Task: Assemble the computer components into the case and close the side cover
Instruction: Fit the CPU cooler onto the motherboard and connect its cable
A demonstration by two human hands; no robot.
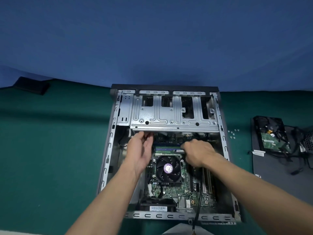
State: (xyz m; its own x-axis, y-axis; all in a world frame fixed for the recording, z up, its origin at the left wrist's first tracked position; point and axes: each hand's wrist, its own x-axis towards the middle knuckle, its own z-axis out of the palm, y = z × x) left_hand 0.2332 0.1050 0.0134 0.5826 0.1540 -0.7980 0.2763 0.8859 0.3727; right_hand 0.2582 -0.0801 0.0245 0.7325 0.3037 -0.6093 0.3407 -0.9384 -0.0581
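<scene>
Your cloth-draped bench (50, 150) leaves open room left of the steel case (108, 150) at its far edge; the flat side cover (274, 173) lies right. Inside, your left hand (140, 150) fingers hang loose under the ribbed drive cage (169, 116); your right hand (198, 153) fingers pinch a memory stick (178, 151).

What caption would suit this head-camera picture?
Left hand and right hand fit a memory module above the cooler fan in an open computer case.

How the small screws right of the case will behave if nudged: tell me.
The screws look tiny and light, so they would probably scatter easily. The green cloth likely damps rolling. Being small, they may slip when pinched.
</scene>
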